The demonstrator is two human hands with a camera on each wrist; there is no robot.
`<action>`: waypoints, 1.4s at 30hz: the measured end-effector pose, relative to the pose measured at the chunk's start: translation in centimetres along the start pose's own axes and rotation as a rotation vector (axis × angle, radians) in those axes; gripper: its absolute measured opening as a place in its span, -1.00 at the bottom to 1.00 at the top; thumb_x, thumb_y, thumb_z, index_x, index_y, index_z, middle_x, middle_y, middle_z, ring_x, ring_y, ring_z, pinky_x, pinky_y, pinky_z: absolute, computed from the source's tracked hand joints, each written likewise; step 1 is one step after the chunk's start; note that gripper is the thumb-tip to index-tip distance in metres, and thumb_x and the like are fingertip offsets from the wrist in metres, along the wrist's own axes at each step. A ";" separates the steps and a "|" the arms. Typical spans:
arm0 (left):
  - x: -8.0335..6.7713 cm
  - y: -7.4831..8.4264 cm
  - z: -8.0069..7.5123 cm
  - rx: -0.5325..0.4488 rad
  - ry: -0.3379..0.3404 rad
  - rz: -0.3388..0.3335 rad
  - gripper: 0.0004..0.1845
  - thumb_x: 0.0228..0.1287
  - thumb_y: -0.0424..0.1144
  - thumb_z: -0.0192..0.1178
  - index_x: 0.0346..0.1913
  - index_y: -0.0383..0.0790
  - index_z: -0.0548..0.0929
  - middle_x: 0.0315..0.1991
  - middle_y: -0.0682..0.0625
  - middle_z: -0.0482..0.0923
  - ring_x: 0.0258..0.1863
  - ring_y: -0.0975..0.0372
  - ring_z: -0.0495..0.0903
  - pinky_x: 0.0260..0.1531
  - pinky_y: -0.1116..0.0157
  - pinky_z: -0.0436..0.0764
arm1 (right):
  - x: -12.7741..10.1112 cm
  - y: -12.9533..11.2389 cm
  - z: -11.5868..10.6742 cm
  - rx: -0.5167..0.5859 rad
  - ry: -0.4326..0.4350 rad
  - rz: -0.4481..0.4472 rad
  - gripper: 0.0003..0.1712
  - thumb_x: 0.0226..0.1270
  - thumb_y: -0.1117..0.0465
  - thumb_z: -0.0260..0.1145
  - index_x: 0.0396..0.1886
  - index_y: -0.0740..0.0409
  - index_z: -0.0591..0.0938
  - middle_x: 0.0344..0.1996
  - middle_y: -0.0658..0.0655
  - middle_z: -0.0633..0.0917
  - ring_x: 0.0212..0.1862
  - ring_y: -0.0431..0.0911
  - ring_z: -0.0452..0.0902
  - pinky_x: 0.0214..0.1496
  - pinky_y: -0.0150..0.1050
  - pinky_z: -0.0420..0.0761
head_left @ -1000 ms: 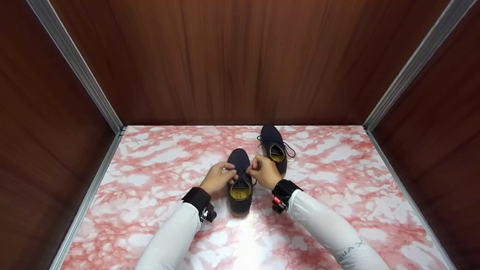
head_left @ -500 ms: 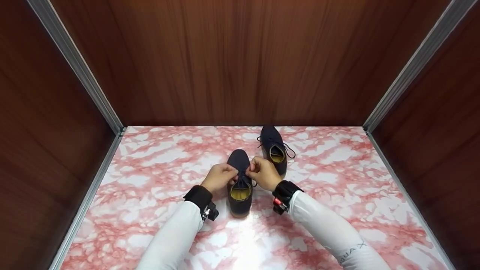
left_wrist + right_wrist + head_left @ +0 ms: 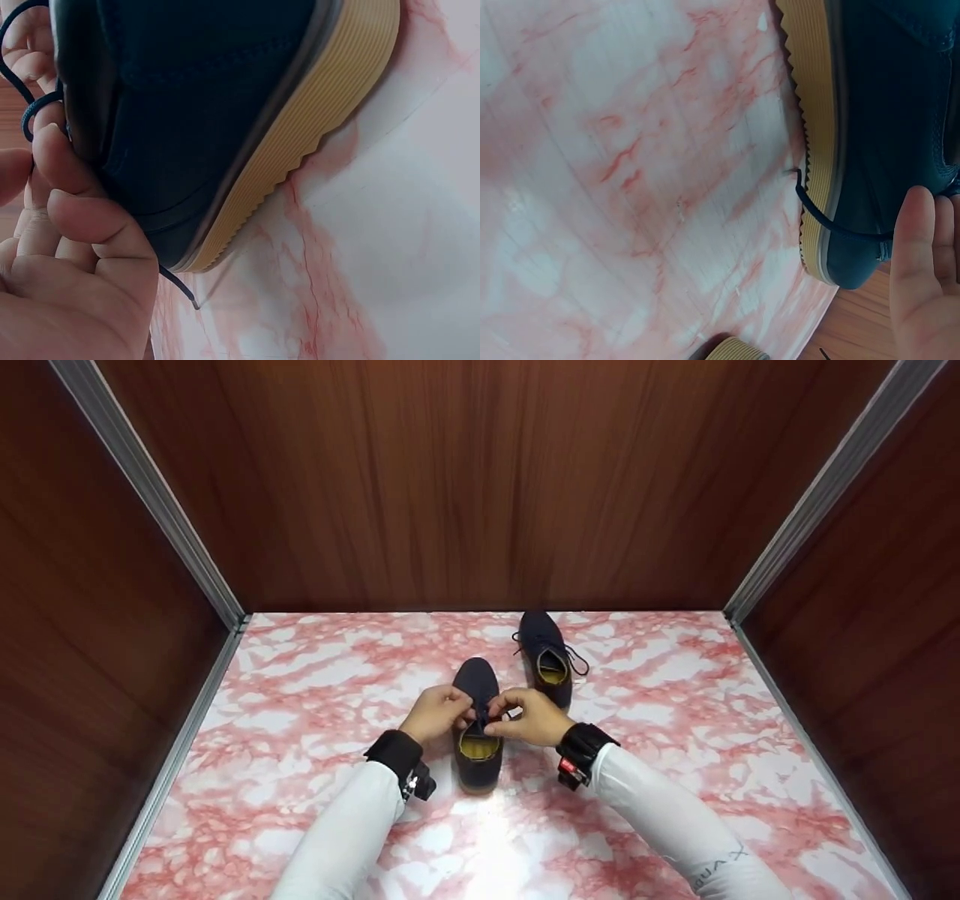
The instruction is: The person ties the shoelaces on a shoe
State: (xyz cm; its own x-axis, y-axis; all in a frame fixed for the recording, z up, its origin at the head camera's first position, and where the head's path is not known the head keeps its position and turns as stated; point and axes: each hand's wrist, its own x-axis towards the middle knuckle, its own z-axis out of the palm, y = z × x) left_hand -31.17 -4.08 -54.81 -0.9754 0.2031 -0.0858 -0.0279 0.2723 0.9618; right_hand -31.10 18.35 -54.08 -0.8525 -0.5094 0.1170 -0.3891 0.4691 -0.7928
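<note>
Near navy shoe (image 3: 478, 735) set between left hand (image 3: 435, 714) and right hand (image 3: 529, 717) on the marble table (image 3: 300, 720), its lace (image 3: 484, 721) pinched by curled fingers of both, two shoes counted (second shoe (image 3: 547, 656) just behind, laces loose), two hands.

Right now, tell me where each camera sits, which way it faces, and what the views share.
Head: worn on the head, looks forward and down at the marble-patterned table; shows both white sleeves, left hand and right hand pinching the laces of the near shoe; second shoe behind.
Left wrist: at the left wrist, faces the near shoe's side and ribbed sole; left fingers hold a lace.
Right wrist: at the right wrist, faces the shoe's other side; right fingers at the edge.
Shared: all three show the near shoe and the table.
</note>
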 end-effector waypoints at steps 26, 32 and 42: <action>0.0 0.0 -0.6 -0.001 -0.010 0.000 -0.83 0.49 -0.30 0.14 -0.27 -0.30 0.65 -0.39 -0.05 0.77 -0.56 0.31 0.60 -0.45 0.40 0.57 | -0.1 -0.6 -0.3 -0.029 0.098 0.017 -0.89 0.33 0.28 0.43 -0.41 0.14 0.69 -0.12 0.13 0.76 0.00 -0.09 0.64 0.01 -0.32 0.62; 0.0 0.1 -1.1 -0.009 -0.010 -0.006 -0.85 0.53 -0.31 0.14 -0.21 -0.33 0.62 -0.24 -0.32 0.78 -0.53 0.23 0.61 -0.51 0.44 0.53 | 0.3 -0.5 -1.0 -0.011 0.136 0.054 -0.81 0.38 0.21 0.44 -0.42 0.17 0.67 -0.49 -0.06 0.63 -0.37 -0.29 0.52 -0.26 -0.42 0.51; -0.1 0.4 -2.3 0.107 0.002 0.018 -0.87 0.55 -0.34 0.14 -0.16 -0.38 0.61 -0.27 -0.34 0.74 -0.49 0.20 0.64 -0.31 0.22 0.74 | 0.6 -0.8 -1.7 -0.062 0.245 0.102 -0.74 0.39 0.19 0.43 -0.52 0.11 0.64 -0.66 -0.18 0.45 -0.55 -0.32 0.33 -0.44 -0.44 0.33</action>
State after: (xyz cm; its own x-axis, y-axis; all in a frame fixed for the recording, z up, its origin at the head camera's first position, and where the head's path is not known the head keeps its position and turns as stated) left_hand -31.57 -6.15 -53.82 -0.9759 0.2074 -0.0682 0.0131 0.3673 0.9300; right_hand -31.90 18.89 -52.32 -0.9443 -0.2715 0.1858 -0.3114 0.5558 -0.7708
